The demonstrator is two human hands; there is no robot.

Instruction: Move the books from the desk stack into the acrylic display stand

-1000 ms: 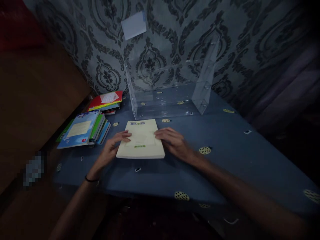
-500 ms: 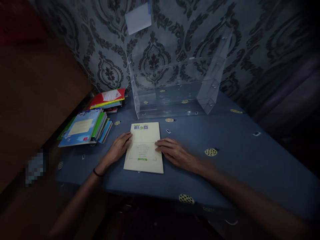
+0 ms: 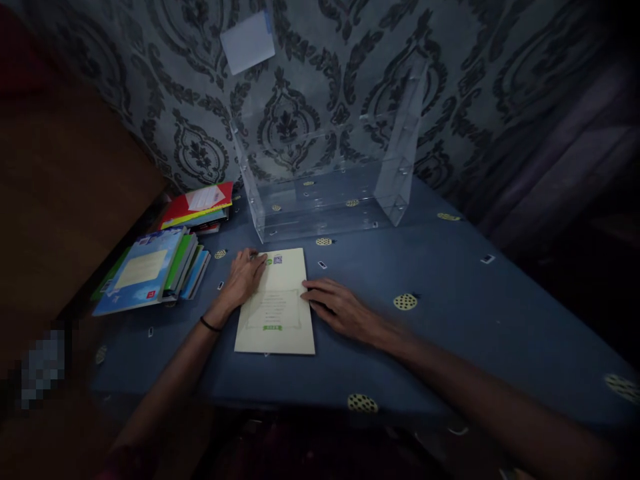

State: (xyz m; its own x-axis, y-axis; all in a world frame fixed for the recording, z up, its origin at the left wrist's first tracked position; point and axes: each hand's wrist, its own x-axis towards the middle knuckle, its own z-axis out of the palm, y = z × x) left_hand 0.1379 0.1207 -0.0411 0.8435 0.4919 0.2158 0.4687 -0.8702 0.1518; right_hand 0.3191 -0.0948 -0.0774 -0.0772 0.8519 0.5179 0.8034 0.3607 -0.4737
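Note:
A cream-coloured book (image 3: 275, 307) lies closed on the blue tablecloth, with faint print, a green ribbon mark and a QR code on its upward cover. My left hand (image 3: 245, 275) rests over the book's upper left corner, its fingers on the cover and partly hiding the printed codes. At the right edge, my right hand (image 3: 343, 308) lies with its fingers stretched out, the tips touching the book's side. Neither hand is wrapped round the book. A black band (image 3: 210, 325) circles my left wrist.
To the left stand a stack of books (image 3: 143, 270) with a blue one on top and a second pile (image 3: 197, 205) topped in red. Behind the book, a clear plastic rack (image 3: 395, 173) stands against the patterned wall. A white card (image 3: 249, 43) hangs above.
My left hand has moved up along the book's left edge to its upper corner and over the cover. My right hand stays at the right edge. The whole view has shifted slightly.

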